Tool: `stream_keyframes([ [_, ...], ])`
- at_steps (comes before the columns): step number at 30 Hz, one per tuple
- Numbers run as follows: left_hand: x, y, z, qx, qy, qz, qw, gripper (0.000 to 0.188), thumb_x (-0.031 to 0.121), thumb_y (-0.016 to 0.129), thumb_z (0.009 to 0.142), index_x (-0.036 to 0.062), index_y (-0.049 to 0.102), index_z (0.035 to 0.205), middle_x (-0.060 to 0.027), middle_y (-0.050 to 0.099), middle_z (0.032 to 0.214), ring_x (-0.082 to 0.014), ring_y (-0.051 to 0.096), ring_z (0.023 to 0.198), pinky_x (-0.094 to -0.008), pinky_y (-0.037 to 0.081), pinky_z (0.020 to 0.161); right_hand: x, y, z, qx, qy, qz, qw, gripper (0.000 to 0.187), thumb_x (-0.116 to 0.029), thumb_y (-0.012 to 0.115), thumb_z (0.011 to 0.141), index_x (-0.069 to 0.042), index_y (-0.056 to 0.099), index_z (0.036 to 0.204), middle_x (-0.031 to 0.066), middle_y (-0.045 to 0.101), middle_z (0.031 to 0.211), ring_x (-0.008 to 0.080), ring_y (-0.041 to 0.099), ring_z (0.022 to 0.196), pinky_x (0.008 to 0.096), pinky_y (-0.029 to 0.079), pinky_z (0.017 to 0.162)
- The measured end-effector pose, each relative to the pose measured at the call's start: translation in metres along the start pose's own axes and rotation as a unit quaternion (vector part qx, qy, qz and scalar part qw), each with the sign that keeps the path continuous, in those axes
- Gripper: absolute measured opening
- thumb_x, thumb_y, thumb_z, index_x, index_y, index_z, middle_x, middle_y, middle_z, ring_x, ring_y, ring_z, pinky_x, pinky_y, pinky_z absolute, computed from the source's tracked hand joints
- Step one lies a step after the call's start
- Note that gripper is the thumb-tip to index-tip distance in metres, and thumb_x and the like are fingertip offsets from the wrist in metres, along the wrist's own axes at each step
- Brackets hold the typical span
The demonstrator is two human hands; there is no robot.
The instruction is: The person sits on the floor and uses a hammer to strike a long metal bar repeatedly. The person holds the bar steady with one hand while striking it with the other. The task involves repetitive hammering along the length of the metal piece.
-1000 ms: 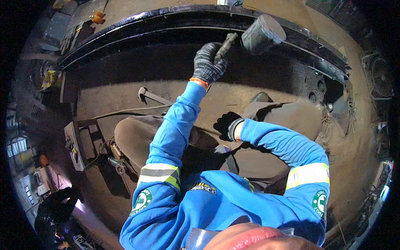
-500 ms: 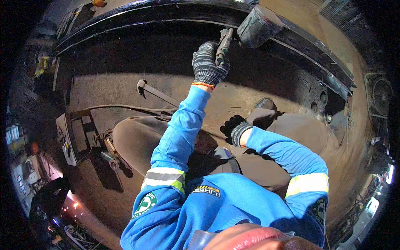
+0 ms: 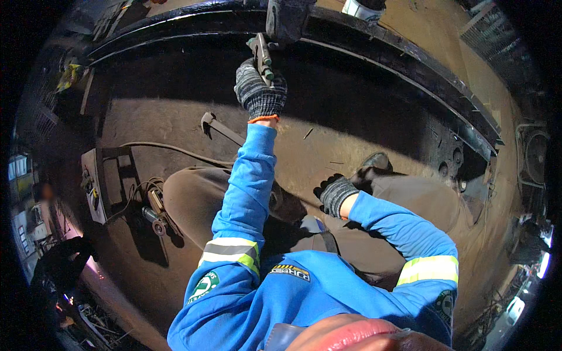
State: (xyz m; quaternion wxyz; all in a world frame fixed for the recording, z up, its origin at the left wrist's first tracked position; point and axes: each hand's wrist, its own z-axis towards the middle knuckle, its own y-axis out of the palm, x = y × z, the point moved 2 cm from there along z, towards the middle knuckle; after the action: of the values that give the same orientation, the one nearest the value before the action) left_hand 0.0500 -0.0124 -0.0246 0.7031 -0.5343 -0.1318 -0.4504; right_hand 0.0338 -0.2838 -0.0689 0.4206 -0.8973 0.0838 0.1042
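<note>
My left hand (image 3: 261,93), in a grey striped knit glove, is closed around the handle of a metal spray gun (image 3: 261,55) at arm's length. A dark paint-stained cup (image 3: 288,22) sits at the gun's far end, over a long black steel beam (image 3: 374,50). My right hand (image 3: 338,196), in a matching glove with dark fingers, hovers above my lap. Its fingers are loosely bent and partly apart, with nothing visible in them. A claw-headed hammer (image 3: 225,128) lies on the floor near my left forearm.
An angle grinder (image 3: 155,221) lies left of my knee, beside an open box-like metal frame (image 3: 96,184). A hose (image 3: 175,149) crosses the floor. White bucket (image 3: 364,10) stands behind the beam; a fan (image 3: 535,153) is far right. Another person (image 3: 61,263) works near sparks, lower left.
My left hand has moved left with the spray gun and its cup along the beam. The white bucket shows more fully now. My right hand has turned slightly and stays above my lap.
</note>
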Motion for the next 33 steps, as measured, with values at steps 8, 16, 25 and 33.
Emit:
stream_keyframes([
  [8, 0.029, 0.011, -0.01, -0.09, 0.065, -0.072, 0.991, 0.022, 0.012, 0.062, 0.065, 0.01, 0.057, 0.085, -0.0136, 0.057, 0.074, -0.034, 0.056, 0.068, -0.0387, 0.046, 0.062, 0.006, 0.003, 0.003, -0.025, -0.006, -0.019, 0.999, 0.035, -0.028, 0.059, 0.073, -0.011, 0.061, 0.104, 0.0132, 0.062, 0.106, 0.0312, 0.058, 0.099, 0.0467, 0.044, 0.081],
  [16, 0.085, 0.019, -0.05, -0.26, 0.177, -0.082, 0.946, 0.031, 0.017, 0.063, 0.062, 0.0081, 0.06, 0.092, -0.0158, 0.06, 0.087, -0.0361, 0.057, 0.083, -0.0417, 0.048, 0.074, 0.008, -0.006, -0.007, -0.019, 0.004, -0.005, 1.0, 0.037, -0.034, 0.057, 0.075, -0.012, 0.058, 0.106, 0.0137, 0.061, 0.102, 0.0304, 0.059, 0.094, 0.0448, 0.045, 0.078],
  [25, 0.105, 0.003, -0.055, -0.252, 0.23, -0.178, 0.923, 0.037, 0.016, 0.065, 0.062, 0.0056, 0.06, 0.097, -0.0168, 0.06, 0.091, -0.0357, 0.057, 0.086, -0.041, 0.047, 0.076, 0.008, -0.003, -0.011, -0.022, -0.003, 0.01, 1.0, 0.04, -0.039, 0.058, 0.075, -0.011, 0.058, 0.103, 0.0135, 0.062, 0.095, 0.0301, 0.06, 0.089, 0.0429, 0.047, 0.074],
  [33, 0.084, 0.012, -0.045, -0.246, 0.16, -0.167, 0.941, 0.032, 0.012, 0.065, 0.061, 0.006, 0.06, 0.092, -0.0164, 0.06, 0.086, -0.036, 0.057, 0.082, -0.0393, 0.048, 0.072, 0.008, -0.003, -0.012, -0.011, 0.002, -0.003, 1.0, 0.038, -0.035, 0.057, 0.075, -0.012, 0.058, 0.105, 0.013, 0.061, 0.102, 0.0304, 0.059, 0.094, 0.0443, 0.045, 0.078],
])
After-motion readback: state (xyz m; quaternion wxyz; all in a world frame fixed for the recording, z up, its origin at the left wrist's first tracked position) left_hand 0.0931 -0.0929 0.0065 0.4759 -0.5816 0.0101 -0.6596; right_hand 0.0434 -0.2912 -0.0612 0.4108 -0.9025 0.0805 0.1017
